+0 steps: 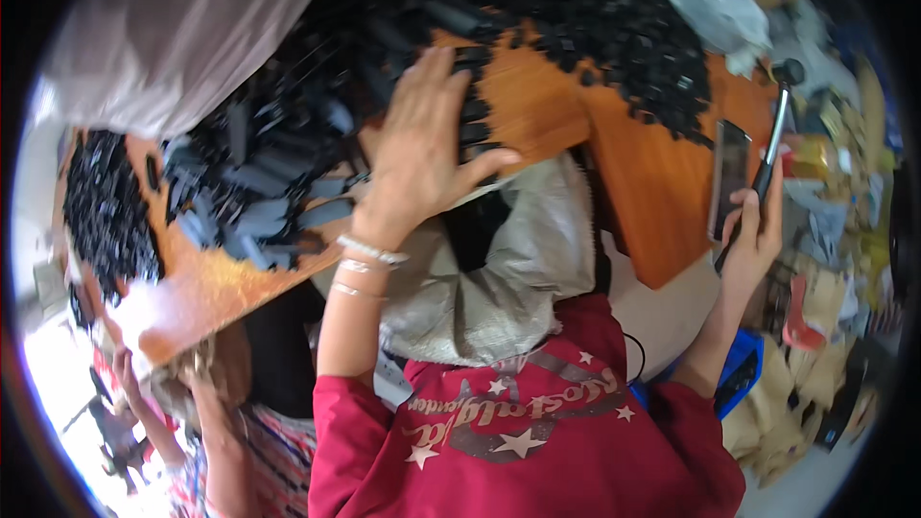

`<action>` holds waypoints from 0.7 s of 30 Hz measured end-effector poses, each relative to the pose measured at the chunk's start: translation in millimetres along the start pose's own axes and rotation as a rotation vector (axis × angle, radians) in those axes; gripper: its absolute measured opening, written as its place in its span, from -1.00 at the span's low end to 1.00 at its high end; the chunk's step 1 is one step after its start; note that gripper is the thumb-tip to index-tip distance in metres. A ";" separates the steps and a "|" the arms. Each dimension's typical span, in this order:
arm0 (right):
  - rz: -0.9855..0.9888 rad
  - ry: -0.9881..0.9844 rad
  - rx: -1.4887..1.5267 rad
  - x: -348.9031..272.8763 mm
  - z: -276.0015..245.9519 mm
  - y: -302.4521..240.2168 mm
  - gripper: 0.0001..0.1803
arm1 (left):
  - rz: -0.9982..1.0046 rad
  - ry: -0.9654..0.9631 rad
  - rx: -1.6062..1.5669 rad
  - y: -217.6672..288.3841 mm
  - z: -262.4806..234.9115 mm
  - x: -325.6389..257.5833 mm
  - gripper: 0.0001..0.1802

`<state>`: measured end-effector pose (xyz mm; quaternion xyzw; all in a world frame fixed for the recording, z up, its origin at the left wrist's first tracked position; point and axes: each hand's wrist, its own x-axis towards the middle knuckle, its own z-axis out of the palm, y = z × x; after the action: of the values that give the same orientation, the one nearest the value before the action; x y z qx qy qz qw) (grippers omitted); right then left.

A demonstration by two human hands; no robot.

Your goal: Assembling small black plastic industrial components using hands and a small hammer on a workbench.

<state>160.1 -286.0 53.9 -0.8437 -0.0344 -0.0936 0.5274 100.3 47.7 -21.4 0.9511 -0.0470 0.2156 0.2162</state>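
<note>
My left hand (414,149) lies over the table edge with fingers stretched out and thumb spread, among small flat black pieces (475,120). Just below it, a whitish woven sack (537,230) gapes on my lap, its mouth against the table and its inside dark. At the right, my right hand (753,235) is closed round the black grip of a hammer-like tool (775,129) with a shiny shaft and a dark rounded head. Beside that hand, a dark phone-like slab (731,177) lies at the table's right edge.
Black pieces heap along the back of the orange-brown wooden table (638,177), with longer dark strips (259,216) at the left. A clear plastic bag (715,0) stands at the back right. Another person's arm (216,436) is at lower left; a blue crate (743,374) stands right of me.
</note>
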 end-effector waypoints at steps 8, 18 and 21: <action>0.118 0.088 -0.581 65.1 -80.5 103.4 -0.52 | -0.034 -0.046 0.029 3.5 -2.9 1.4 -0.17; -0.406 0.245 -0.559 40.2 -30.5 94.7 -0.75 | -0.033 -0.043 0.042 2.5 -9.0 0.5 -0.26; -0.402 -0.215 -0.142 -42.6 46.8 35.5 -0.84 | -0.008 -0.052 0.055 -0.3 -0.5 2.8 -0.21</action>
<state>129.6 -258.0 -5.7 -0.8600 -0.2512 -0.1086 0.4307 102.8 48.2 -19.9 0.9621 -0.0429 0.1911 0.1898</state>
